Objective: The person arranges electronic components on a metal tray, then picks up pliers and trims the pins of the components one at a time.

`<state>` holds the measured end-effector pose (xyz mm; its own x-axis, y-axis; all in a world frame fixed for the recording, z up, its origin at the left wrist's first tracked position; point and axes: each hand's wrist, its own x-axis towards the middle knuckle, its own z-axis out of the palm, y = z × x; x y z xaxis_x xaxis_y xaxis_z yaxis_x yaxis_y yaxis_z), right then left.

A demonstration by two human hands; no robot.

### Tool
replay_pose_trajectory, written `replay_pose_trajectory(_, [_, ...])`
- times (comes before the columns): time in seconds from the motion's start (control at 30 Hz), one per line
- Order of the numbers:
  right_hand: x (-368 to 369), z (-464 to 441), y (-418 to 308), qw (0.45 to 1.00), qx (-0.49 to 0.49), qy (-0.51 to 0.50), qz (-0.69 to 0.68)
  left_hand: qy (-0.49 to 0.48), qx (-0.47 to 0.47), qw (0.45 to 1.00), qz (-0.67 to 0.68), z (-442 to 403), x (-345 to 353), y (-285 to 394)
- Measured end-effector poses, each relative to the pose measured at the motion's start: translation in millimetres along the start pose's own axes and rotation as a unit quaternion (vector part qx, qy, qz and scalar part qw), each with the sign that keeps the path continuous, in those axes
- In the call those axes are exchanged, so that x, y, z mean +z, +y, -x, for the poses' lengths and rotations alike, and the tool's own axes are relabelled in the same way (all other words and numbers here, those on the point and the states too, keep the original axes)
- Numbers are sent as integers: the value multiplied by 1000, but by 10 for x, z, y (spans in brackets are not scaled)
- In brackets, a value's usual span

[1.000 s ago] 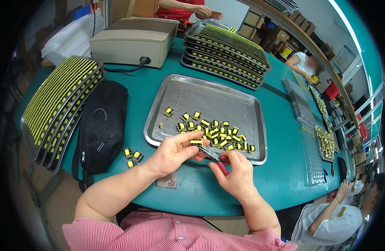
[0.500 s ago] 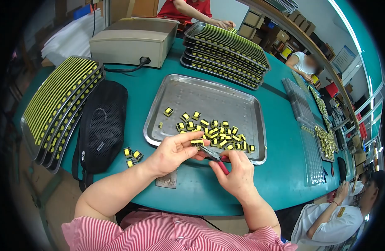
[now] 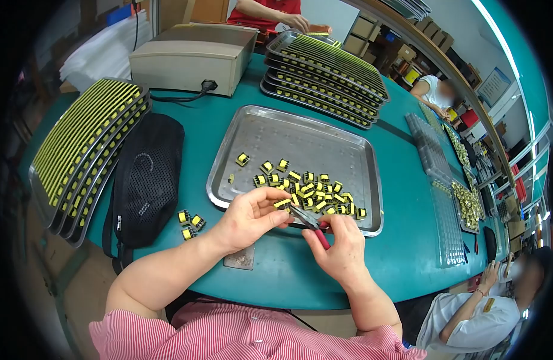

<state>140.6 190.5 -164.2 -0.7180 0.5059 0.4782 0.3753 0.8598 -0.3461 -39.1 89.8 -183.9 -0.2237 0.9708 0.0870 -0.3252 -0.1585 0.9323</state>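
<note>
Pinched in the fingers of my left hand (image 3: 252,219) is a small black-and-yellow transformer (image 3: 282,204). My right hand (image 3: 338,245) grips red-handled pliers (image 3: 309,221), whose metal jaws point up and left and reach the transformer's right side. Whether the jaws close on one of its pins is too small to tell. Both hands are over the near edge of a metal tray (image 3: 300,129). Many loose transformers (image 3: 309,193) of the same kind lie in the tray, mostly in its near half.
Several more transformers (image 3: 197,222) lie on the green table (image 3: 276,282) left of my forearm. A black mesh bag (image 3: 149,180), stacked filled trays (image 3: 87,150), a beige machine (image 3: 192,57) and another tray stack (image 3: 324,78) surround the tray. Other people sit around the table.
The transformer in my left hand has tilted, and the pliers have shifted slightly, their jaws now nearer its right end. Across the table, a co-worker's hand has moved left.
</note>
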Motion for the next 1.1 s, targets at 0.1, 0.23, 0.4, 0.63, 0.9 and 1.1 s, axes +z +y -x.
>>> replay_pose_trajectory(0.1, [16,4,9,1000,13,4,-21,12,4,1000,-25,5,2,-5])
replay_pose_trajectory(0.23, [11,-4,-2,999,21,1,-27,22,17,999,-22,8,2,-24])
replay_pose_trajectory(0.4, [14,-11,0,999,21,6,-24,31,27,998,-43,14,11,-11])
replay_pose_trajectory(0.63, [5,-14,5,1000,-5,29,11,44,42,996,-71,11,13,-34])
replay_pose_trajectory(0.9, [7,-24,-2,999,-11,45,24,58,47,989,-129,17,23,-13])
replay_pose_trajectory(1.1, [6,-26,4,998,-16,47,27,61,53,988,-132,22,32,-9])
